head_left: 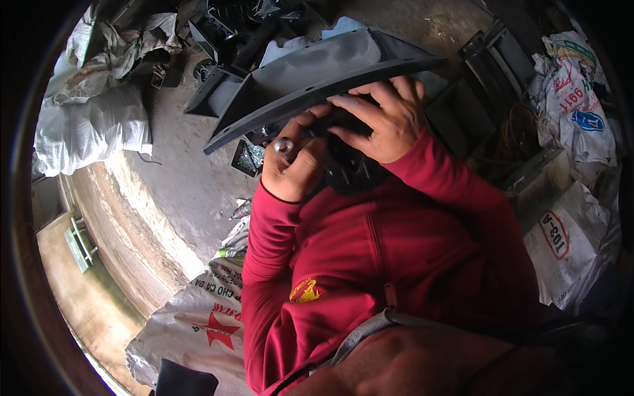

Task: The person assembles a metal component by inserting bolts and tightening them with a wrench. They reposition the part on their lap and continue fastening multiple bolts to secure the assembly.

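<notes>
A large dark grey, trough-like part with a long flanged rim with small holes is tilted in front of my chest. My left hand is by the near side of the rim, its fingers curled and thumb pressed in; whatever they pinch is hidden. A round silver piece, ring-like, shows on that hand. Against the rim, my right hand has its thumb and forefinger stretched apart toward the left hand. Below both hands sits a black part with small holes, partly covered by them.
A small black tray of loose metal hardware is on the grey floor beyond my left hand. Dark parts are piled at the back, and more stand right. White sacks lie left, right and near my left side.
</notes>
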### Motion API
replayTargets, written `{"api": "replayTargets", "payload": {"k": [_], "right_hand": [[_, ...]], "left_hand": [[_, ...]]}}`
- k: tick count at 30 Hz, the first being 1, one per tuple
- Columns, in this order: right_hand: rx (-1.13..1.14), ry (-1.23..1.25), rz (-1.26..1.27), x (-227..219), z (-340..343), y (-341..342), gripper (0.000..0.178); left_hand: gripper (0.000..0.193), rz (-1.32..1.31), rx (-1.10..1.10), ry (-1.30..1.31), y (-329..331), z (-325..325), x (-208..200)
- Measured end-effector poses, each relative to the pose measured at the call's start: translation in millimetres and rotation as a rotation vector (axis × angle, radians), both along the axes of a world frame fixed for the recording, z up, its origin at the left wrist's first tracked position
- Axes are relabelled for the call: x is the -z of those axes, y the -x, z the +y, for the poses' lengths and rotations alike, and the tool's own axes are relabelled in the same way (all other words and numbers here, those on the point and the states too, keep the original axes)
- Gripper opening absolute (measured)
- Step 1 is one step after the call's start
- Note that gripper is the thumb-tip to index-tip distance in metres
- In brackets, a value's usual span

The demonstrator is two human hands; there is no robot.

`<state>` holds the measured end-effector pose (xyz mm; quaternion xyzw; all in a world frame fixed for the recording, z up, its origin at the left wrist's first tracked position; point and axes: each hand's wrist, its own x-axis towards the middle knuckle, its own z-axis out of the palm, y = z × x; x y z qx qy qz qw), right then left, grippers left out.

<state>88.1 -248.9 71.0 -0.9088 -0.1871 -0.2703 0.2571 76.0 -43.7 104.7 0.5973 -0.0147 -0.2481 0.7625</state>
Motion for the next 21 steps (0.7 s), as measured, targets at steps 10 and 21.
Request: {"api": "replayTargets", "payload": {"k": [10,21], "right_hand": [[0.004,-0.004,-0.03,0.7,0.3,-3.1,0.036],[-0.058,0.028,-0.008,-11.3,7.7,-2.3,0.038]], "left_hand": [[0.039,-0.544,-0.153,-0.649,3.7,-1.1,3.6],[0.038,-0.852,-0.223,-0.996,-1.1,-2.1,13.8]]}}
